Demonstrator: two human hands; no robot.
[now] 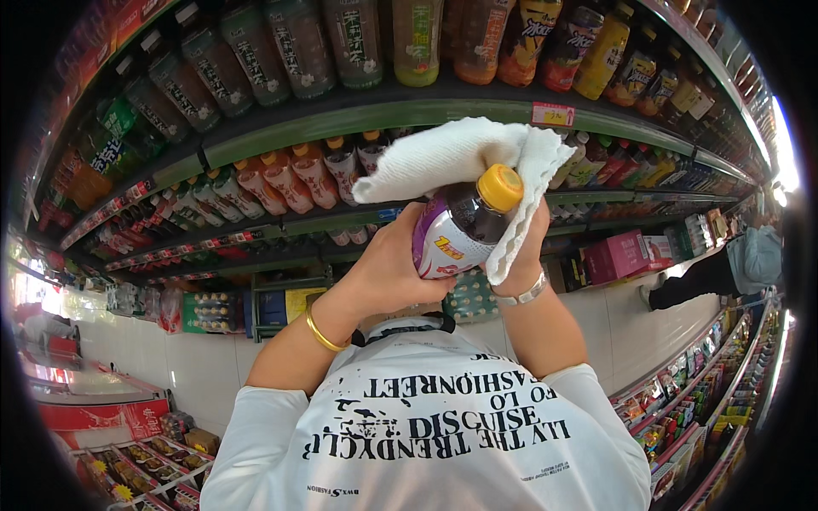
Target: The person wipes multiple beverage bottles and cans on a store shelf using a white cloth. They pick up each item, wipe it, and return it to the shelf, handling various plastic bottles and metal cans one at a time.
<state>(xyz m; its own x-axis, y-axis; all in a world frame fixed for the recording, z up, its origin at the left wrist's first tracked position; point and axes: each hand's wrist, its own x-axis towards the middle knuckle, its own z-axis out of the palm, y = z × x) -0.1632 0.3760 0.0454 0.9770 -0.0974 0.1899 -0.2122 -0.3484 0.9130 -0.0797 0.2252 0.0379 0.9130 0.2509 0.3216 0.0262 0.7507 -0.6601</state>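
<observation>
My left hand (390, 262), with a gold bangle at the wrist, grips the lower part of a dark drink bottle (460, 230) that has a yellow cap and a purple and white label. The bottle is tilted, cap up and to the right. Behind and right of it, my right hand (527, 255) holds a white knitted cloth (460, 153), which drapes over its fingers and hangs beside the bottle. A silver watch or bracelet is on that wrist. The cloth hides most of the right fingers, so whether they touch the bottle cannot be seen.
Ahead, a shelf (383, 108) bears rows of tea and juice bottles, with smaller bottles below. Cartons (617, 255) and shrink-wrapped packs stand on the floor. A green metal step stool (255, 306) is near the lower shelf. A person (709, 274) is at right; snack racks (696, 383) stand lower right.
</observation>
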